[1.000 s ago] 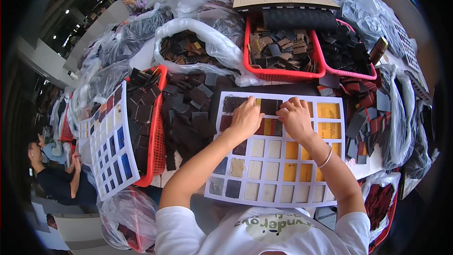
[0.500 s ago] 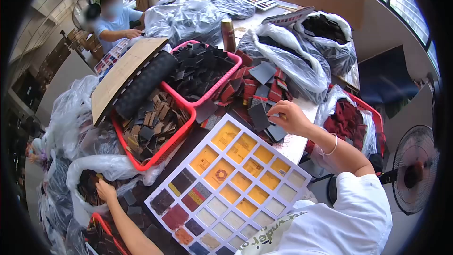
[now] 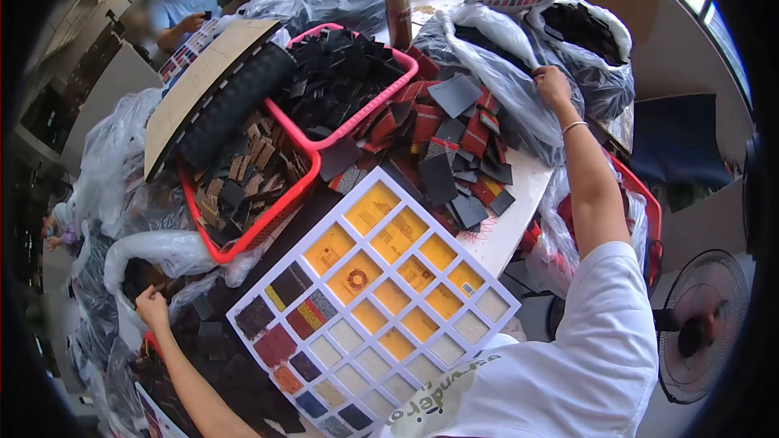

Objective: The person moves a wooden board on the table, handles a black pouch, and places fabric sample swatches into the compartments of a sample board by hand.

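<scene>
A white grid board [image 3: 381,353] lies tilted in front of me, with yellow, pale and dark or red squares in its openings. My left hand [image 3: 152,306] is at the mouth of an open clear bag [image 3: 154,247], fingers pressed together; what they hold is too small to tell. Far to the right, my right hand [image 3: 552,85] has its fingers bent on the edge of another clear bag [image 3: 507,85] with dark contents. Red and grey sample pieces [image 3: 454,146] are heaped between that bag and the board.
A red basket [image 3: 268,223] of brown pieces and a pink basket [image 3: 373,101] of black pieces stand beyond the board. A dark roll [image 3: 235,105], a wooden panel [image 3: 199,85] and a can [image 3: 398,20] are nearby. Another person [image 3: 191,0] works at the back left; a fan [image 3: 702,324] stands right.
My right hand has moved from the heap of red and grey pieces up to the bag's edge. My left hand stays by the left bag, a little lower. The view has shifted slightly.
</scene>
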Action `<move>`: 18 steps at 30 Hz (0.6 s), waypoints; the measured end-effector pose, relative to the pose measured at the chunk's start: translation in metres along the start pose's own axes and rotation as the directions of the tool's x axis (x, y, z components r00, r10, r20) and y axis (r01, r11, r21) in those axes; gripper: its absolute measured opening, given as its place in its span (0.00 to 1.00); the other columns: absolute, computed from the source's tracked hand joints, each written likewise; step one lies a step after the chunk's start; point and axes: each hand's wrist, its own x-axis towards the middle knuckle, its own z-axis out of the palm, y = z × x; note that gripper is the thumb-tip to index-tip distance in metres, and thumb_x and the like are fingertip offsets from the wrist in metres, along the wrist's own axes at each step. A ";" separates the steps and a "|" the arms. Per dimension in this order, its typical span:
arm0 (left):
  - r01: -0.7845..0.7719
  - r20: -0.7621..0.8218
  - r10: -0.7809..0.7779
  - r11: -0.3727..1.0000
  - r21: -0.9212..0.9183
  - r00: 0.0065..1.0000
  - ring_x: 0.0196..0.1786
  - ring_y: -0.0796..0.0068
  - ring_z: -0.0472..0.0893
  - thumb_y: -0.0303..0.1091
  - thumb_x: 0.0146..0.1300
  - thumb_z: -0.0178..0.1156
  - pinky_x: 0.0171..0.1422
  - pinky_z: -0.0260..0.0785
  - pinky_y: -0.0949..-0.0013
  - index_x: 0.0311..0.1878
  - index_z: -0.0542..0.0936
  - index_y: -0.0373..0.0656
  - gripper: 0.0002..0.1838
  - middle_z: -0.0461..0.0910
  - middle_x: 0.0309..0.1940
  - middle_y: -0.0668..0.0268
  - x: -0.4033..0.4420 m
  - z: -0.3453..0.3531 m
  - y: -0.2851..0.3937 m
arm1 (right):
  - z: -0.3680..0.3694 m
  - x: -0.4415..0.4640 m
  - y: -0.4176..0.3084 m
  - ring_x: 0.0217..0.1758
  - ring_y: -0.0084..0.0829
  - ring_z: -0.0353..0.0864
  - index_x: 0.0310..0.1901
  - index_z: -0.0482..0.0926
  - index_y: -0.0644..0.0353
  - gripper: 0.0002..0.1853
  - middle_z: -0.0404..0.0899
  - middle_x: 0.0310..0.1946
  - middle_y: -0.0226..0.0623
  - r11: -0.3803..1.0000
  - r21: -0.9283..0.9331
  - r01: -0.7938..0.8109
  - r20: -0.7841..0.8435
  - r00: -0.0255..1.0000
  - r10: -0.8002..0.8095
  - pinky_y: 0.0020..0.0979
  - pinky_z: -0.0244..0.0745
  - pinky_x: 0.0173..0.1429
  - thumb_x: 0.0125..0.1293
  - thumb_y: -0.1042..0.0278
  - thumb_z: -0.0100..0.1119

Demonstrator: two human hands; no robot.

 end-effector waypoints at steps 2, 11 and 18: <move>0.117 -0.022 -0.127 0.959 -0.260 0.992 0.29 0.74 0.84 0.38 0.62 0.62 0.32 0.75 0.70 0.51 0.84 0.35 0.19 0.86 0.30 0.60 -0.020 -0.020 0.020 | 0.023 0.030 0.020 0.54 0.45 0.82 0.47 0.87 0.44 0.13 0.83 0.49 0.44 0.997 -0.003 0.082 -0.146 0.986 -0.082 0.43 0.75 0.57 0.63 0.56 0.61; 0.294 0.258 -0.140 0.433 -0.852 0.956 0.32 0.79 0.81 0.21 0.63 0.62 0.31 0.68 0.80 0.61 0.71 0.31 0.23 0.83 0.36 0.60 -0.304 -0.102 0.172 | -0.022 -0.188 -0.121 0.45 0.16 0.78 0.55 0.80 0.67 0.14 0.83 0.43 0.31 0.480 0.824 0.301 0.132 0.722 -0.679 0.21 0.71 0.52 0.72 0.72 0.56; 0.478 0.442 -0.185 0.416 -0.774 0.878 0.29 0.76 0.84 0.24 0.63 0.64 0.27 0.69 0.79 0.48 0.78 0.31 0.12 0.84 0.35 0.57 -0.401 -0.049 0.185 | 0.014 -0.404 -0.228 0.37 0.24 0.81 0.46 0.82 0.67 0.09 0.84 0.35 0.36 0.495 0.858 0.136 0.495 0.037 -0.868 0.28 0.76 0.43 0.64 0.79 0.61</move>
